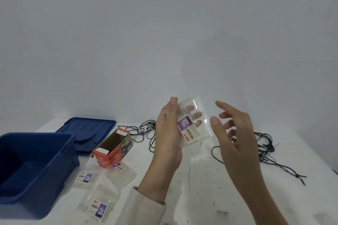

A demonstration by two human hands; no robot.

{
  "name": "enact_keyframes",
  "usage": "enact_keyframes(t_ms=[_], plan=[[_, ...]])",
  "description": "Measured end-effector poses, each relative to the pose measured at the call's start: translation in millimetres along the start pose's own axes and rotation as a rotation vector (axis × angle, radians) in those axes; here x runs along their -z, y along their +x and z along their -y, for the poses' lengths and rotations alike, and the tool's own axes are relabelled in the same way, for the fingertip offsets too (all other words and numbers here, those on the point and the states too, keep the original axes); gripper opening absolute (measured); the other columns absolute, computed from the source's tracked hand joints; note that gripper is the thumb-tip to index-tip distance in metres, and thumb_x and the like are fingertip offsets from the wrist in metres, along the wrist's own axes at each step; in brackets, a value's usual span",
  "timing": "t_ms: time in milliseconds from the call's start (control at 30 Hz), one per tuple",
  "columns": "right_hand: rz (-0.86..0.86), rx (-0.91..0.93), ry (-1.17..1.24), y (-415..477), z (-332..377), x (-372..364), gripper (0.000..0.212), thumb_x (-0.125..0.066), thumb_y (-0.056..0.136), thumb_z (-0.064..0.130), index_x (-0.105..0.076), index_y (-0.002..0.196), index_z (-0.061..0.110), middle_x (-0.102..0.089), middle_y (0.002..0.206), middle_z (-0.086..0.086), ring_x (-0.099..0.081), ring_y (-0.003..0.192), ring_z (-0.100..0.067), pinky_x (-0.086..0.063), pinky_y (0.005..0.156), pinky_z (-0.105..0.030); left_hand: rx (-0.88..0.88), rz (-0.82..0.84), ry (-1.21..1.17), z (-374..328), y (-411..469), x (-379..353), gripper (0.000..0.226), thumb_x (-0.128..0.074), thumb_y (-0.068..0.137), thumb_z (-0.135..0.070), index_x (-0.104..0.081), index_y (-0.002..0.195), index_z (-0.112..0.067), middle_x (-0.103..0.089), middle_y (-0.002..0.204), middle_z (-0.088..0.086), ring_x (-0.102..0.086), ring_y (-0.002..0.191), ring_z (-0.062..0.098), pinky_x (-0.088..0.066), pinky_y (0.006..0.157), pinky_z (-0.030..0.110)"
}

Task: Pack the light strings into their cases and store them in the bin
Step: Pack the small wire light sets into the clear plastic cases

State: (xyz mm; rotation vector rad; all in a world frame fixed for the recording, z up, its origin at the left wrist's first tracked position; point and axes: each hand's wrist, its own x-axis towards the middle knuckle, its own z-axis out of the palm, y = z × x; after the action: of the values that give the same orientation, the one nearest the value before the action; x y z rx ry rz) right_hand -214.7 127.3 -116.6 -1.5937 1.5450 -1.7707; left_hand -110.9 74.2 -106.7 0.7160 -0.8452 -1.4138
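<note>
Okay, centre of the frame: the left hand (168, 133) grips a clear pouch (192, 129), thumb on the near face, fingers (196, 115) curled behind it and showing through the plastic, label upside down. Close on its right, the right hand (236, 133) hovers, spread and relaxed, holding nothing. Black light strings (265, 148) lie tangled on the white tabletop (201, 188) behind the hands and out right. Lower left: the blue bin (45, 160), its lid (87, 129) behind, an open red box (113, 150) beside, three spare pouches (98, 204) in front.
</note>
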Motion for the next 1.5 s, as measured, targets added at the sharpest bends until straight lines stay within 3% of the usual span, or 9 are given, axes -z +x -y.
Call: enact_keyframes(t_ms=[200,467,600,767,867,1067,1167,1300,1500], plan=[[0.143,-0.238,0.301,3.7,-4.4,9.3,0.051,-0.070,0.080,0.015,-0.047,0.115,0.042,-0.067,0.082,-0.009,-0.063,0.062,-0.011,-0.051,0.062,-0.027,-0.027,0.009,0.042,3.5,-2.1,-0.9,0.024,-0.047,0.093,-0.036,-0.058,0.104,-0.018,-0.071,0.082,0.006,-0.071,0.064,0.020,-0.059,0.058,0.027],[0.062,0.062,-0.135,8.6,-7.1,11.8,0.044,-0.076,0.073,0.015,-0.056,0.110,0.030,-0.061,0.072,0.006,-0.058,0.068,-0.012,-0.049,0.061,-0.017,-0.128,0.039,0.218,4.7,-8.2,-3.8,0.045,-0.054,0.082,-0.048,-0.054,0.119,-0.023,-0.073,0.094,0.006,-0.073,0.079,0.024,-0.058,0.080,0.043],[0.080,0.203,-0.312,13.2,-11.2,14.2,0.034,-0.080,0.070,0.016,-0.066,0.101,0.021,-0.056,0.067,0.006,-0.055,0.071,-0.016,-0.046,0.062,-0.019,-0.140,0.096,0.264,2.7,-13.0,-3.1,0.037,-0.050,0.084,-0.043,-0.051,0.119,-0.031,-0.071,0.097,0.005,-0.073,0.070,0.016,-0.058,0.062,0.024],[-0.039,0.270,-0.285,12.1,-11.1,12.5,0.025,-0.069,0.072,-0.003,-0.070,0.094,0.009,-0.056,0.057,0.009,-0.058,0.071,-0.012,-0.044,0.059,-0.004,-0.107,0.042,0.238,1.8,-13.1,-4.0,0.041,-0.054,0.083,-0.045,-0.054,0.119,-0.025,-0.072,0.097,0.009,-0.073,0.077,0.026,-0.059,0.076,0.040],[-0.047,0.327,-0.230,7.9,-7.7,12.9,0.024,-0.061,0.074,0.003,-0.072,0.094,0.010,-0.063,0.062,0.004,-0.060,0.069,-0.013,-0.042,0.062,0.000,-0.097,0.009,0.247,0.5,-11.8,-3.6,0.045,-0.055,0.081,-0.048,-0.055,0.119,-0.023,-0.072,0.097,0.009,-0.072,0.082,0.031,-0.057,0.080,0.046],[0.009,0.289,-0.112,6.8,0.4,19.7,0.032,-0.053,0.078,0.007,-0.058,0.092,0.036,-0.065,0.070,0.009,-0.063,0.069,-0.008,-0.049,0.062,-0.011,0.024,0.049,0.117,-5.5,-12.5,-3.1,0.032,-0.050,0.092,-0.037,-0.056,0.111,-0.012,-0.072,0.080,0.006,-0.070,0.059,0.026,-0.059,0.056,0.032],[0.243,0.275,-0.018,9.9,2.6,32.3,0.022,-0.049,0.080,0.020,-0.067,0.080,0.033,-0.065,0.087,0.016,-0.061,0.078,-0.008,-0.049,0.065,-0.017,0.120,0.071,0.070,-6.8,-11.9,-0.5,0.030,-0.047,0.094,-0.038,-0.059,0.098,-0.011,-0.070,0.083,0.009,-0.070,0.057,0.022,-0.056,0.050,0.026],[0.507,0.232,-0.059,13.3,4.2,46.9,0.027,-0.052,0.075,0.036,-0.068,0.097,0.034,-0.060,0.101,0.012,-0.055,0.092,-0.015,-0.044,0.074,-0.017,0.158,0.063,0.046,-6.2,-11.1,1.2,0.027,-0.049,0.093,-0.039,-0.062,0.094,-0.015,-0.070,0.078,0.006,-0.068,0.054,0.020,-0.054,0.048,0.024],[0.352,0.319,-0.123,11.4,2.1,39.2,0.019,-0.060,0.074,0.042,-0.065,0.092,0.039,-0.063,0.096,0.016,-0.056,0.087,-0.014,-0.045,0.067,-0.019,0.131,0.043,0.043,-7.0,-13.7,-5.1,0.033,-0.047,0.093,-0.040,-0.060,0.102,-0.011,-0.071,0.074,0.005,-0.068,0.054,0.020,-0.054,0.047,0.024]])
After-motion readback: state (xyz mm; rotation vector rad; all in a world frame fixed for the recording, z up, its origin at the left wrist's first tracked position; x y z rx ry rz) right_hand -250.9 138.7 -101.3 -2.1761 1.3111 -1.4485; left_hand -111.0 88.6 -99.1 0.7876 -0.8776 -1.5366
